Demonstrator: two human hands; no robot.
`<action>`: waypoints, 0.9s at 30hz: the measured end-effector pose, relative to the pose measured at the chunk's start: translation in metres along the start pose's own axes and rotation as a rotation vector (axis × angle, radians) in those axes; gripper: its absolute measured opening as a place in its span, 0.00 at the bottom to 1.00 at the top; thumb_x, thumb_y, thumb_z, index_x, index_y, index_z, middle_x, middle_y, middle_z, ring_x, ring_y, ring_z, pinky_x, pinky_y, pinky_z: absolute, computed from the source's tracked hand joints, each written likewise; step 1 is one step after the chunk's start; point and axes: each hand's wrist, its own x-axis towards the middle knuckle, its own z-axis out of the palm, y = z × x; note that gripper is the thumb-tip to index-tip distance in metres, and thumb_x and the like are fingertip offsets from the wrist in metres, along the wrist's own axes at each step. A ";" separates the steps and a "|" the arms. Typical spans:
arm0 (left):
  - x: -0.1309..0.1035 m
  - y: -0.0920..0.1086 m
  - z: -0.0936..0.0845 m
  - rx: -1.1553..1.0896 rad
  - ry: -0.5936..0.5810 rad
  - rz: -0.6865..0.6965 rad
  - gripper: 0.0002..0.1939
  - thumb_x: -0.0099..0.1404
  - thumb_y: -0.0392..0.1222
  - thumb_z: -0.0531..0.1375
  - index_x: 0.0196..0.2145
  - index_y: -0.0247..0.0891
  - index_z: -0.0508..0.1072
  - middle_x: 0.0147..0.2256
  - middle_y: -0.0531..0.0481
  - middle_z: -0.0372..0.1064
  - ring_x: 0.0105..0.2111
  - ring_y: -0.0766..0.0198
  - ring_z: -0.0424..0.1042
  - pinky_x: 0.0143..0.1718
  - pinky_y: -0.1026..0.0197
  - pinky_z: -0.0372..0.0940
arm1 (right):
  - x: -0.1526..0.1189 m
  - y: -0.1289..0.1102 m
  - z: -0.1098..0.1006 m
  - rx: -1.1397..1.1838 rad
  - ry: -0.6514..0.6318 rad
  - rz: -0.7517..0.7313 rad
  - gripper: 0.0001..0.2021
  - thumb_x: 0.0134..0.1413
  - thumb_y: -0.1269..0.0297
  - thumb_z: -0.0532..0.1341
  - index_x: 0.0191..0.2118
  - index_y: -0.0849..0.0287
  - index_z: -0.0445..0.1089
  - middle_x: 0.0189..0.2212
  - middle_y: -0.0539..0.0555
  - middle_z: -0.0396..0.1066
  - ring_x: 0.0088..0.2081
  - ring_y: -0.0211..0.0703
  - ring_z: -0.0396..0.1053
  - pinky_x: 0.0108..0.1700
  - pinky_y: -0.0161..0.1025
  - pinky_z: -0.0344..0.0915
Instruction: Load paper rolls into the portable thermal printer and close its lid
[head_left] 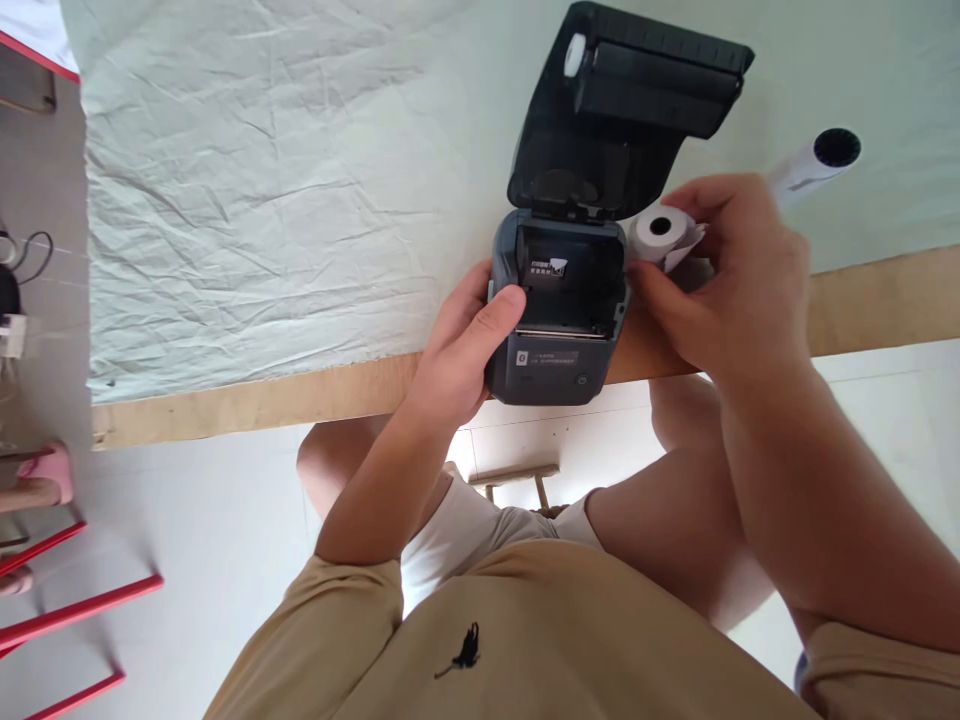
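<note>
A dark label printer (555,370) is held at the table's near edge, its lid (600,150) swung up and its paper bay (574,290) showing a small printed sticker inside. My left hand (465,345) grips the printer's left side, thumb over the rim of the bay. Beside the printer's right side, my right hand (739,270) pinches a small white paper roll (651,235) with a dark core hole and a loose paper end. Behind that hand lies a white tube-shaped thing (806,172) with a black round end, partly hidden.
A wrinkled pale green cloth (285,200) covers the table, whose bare wooden edge (337,390) runs along the front. Red metal legs (82,612) and another person's foot in a pink shoe (49,472) are at lower left. Below the table is a wooden stool (517,475).
</note>
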 end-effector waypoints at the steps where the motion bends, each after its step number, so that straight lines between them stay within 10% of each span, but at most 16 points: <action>1: 0.000 0.000 0.000 -0.003 0.004 -0.005 0.22 0.74 0.63 0.70 0.51 0.43 0.80 0.44 0.47 0.88 0.50 0.46 0.90 0.38 0.51 0.87 | 0.000 0.002 -0.001 0.001 0.025 -0.017 0.18 0.64 0.58 0.74 0.57 0.41 0.79 0.43 0.50 0.83 0.36 0.49 0.79 0.39 0.49 0.78; 6: 0.001 -0.002 -0.001 0.058 0.009 0.009 0.23 0.74 0.64 0.68 0.51 0.43 0.80 0.43 0.47 0.87 0.48 0.47 0.90 0.37 0.52 0.86 | 0.004 -0.021 -0.008 -0.009 0.310 -0.258 0.23 0.70 0.50 0.68 0.68 0.37 0.78 0.47 0.51 0.82 0.48 0.55 0.81 0.43 0.52 0.80; 17: 0.000 -0.004 -0.004 0.095 -0.019 0.001 0.23 0.74 0.66 0.68 0.50 0.44 0.78 0.44 0.48 0.85 0.43 0.51 0.88 0.33 0.56 0.81 | 0.010 -0.061 0.008 -0.017 0.050 -0.296 0.12 0.63 0.77 0.65 0.38 0.47 0.73 0.42 0.44 0.88 0.43 0.54 0.88 0.43 0.56 0.80; 27: 0.002 -0.013 -0.016 0.232 -0.014 0.108 0.38 0.61 0.60 0.79 0.63 0.47 0.74 0.53 0.45 0.81 0.59 0.44 0.83 0.57 0.47 0.81 | -0.008 -0.057 0.009 0.280 0.055 -0.373 0.01 0.68 0.58 0.67 0.43 0.42 0.78 0.36 0.45 0.85 0.42 0.53 0.84 0.40 0.55 0.72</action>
